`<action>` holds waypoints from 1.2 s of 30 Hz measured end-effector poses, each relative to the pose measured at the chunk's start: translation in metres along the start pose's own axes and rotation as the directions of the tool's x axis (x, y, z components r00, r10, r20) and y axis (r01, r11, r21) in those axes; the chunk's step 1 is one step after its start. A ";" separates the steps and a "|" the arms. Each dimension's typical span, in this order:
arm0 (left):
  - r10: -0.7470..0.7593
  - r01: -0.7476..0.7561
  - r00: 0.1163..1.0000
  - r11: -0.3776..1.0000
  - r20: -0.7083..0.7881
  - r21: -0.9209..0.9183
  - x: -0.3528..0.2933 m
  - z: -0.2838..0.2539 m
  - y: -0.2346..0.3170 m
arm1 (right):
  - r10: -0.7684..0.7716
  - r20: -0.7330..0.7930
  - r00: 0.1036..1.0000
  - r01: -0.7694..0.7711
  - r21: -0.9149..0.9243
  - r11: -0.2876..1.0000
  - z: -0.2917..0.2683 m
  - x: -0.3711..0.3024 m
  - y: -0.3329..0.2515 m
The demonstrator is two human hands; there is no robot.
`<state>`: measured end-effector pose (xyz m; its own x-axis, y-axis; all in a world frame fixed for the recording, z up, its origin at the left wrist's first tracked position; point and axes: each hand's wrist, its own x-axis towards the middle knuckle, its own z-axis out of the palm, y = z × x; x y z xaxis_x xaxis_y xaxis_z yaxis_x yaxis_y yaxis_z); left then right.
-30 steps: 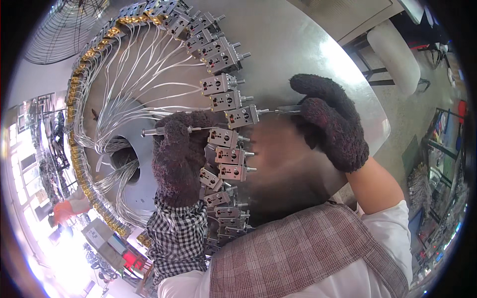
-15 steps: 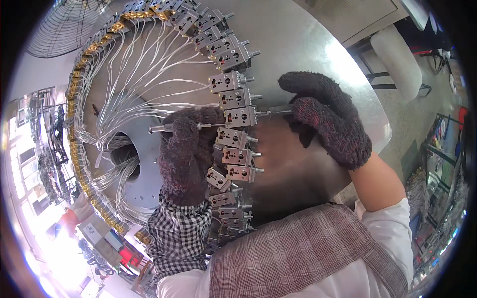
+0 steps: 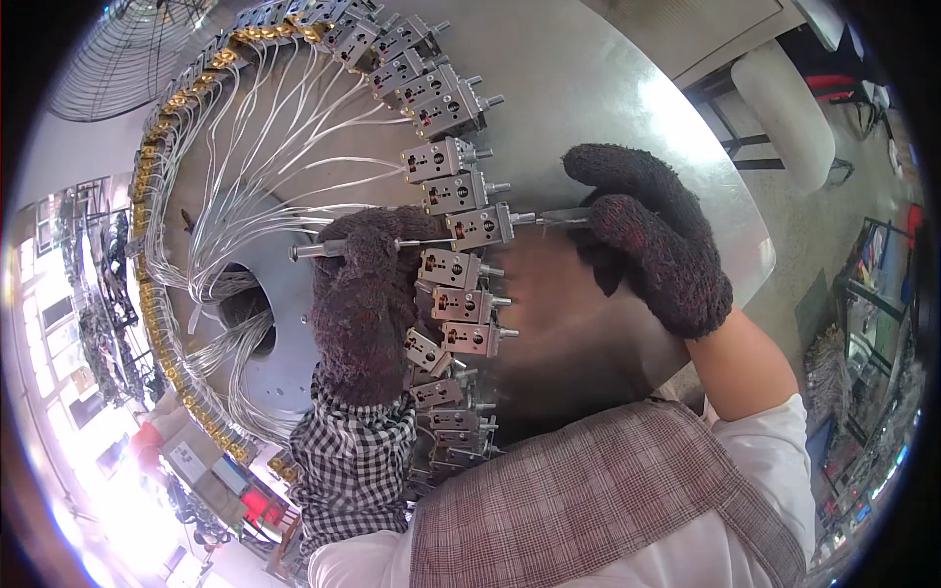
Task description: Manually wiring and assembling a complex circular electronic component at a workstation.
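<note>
Both my hands wear dark knitted gloves. My left hand [image 3: 363, 294] is closed around a screwdriver [image 3: 320, 250] with a metal handle, its thin shaft running right to a small metal box [image 3: 478, 226] that looks like a thermostat. That box sits slightly outward of its neighbours in the row, with its stem toward the right. Thumb and fingers of my right hand [image 3: 657, 235] pinch a slim grey tool [image 3: 564, 216], whose tip meets or nearly meets the stem. Its exact kind is hard to make out. My left fingertips are partly hidden behind the screwdriver and beside the boxes.
Several similar boxes [image 3: 439, 159] line the rim of a round metal table [image 3: 549, 88], with thin silvery tubes [image 3: 260, 220] running to a central hole [image 3: 245, 312]. Brass-coloured parts [image 3: 149, 211] edge the far left. A fan [image 3: 123, 59] and a pale chair [image 3: 784, 118] stand beyond.
My right hand and its tool have shifted slightly right. The worked box has moved a little outward, while neighbouring boxes appear slightly further left. My left hand keeps its hold on the screwdriver.
</note>
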<state>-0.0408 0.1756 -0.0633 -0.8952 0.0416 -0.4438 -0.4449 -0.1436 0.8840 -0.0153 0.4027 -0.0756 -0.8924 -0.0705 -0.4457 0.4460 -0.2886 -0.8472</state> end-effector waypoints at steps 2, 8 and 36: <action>-0.011 0.012 1.000 0.999 0.015 -0.046 0.001 -0.001 -0.002 | 0.010 0.001 1.000 -0.010 0.007 1.000 0.000 0.001 -0.001; 0.027 0.002 0.994 0.960 0.102 -0.281 0.005 -0.016 -0.013 | 0.036 0.012 0.999 -0.036 0.006 0.999 -0.001 0.004 -0.003; 0.062 -0.074 0.997 0.946 -0.046 -0.315 0.003 -0.007 -0.016 | -0.084 0.130 0.988 0.094 -0.067 0.993 0.000 0.017 0.002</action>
<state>-0.0362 0.1715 -0.0801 -0.9190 -0.0125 -0.3940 -0.3466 -0.4504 0.8228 -0.0298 0.4010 -0.0854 -0.9282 -0.1693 -0.3314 0.3641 -0.2289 -0.9028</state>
